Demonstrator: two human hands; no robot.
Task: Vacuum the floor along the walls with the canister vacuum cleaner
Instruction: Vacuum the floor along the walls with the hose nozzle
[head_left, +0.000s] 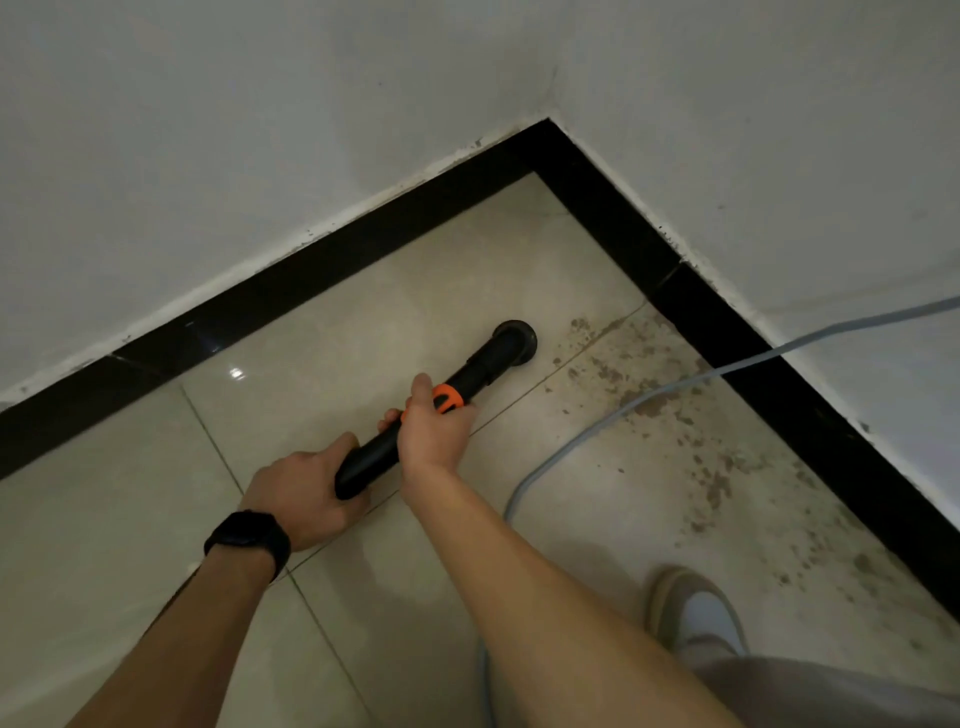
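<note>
The round nozzle (514, 338) of the vacuum wand (376, 454) sits on the floor (130, 519), near the corner of the black skirting (311, 270). Tiles left of the nozzle look clean. Right of the nozzle, brown dirt (649, 400) spreads along the skirting, so that wall's edge seems mostly undone. Both arms reach forward and down. The left hand (306, 493) wraps its fingers round the wand's end farthest from the nozzle. The right hand (434, 434) grips beside the orange collar (449, 397), nearer the nozzle. The canister is out of view.
</note>
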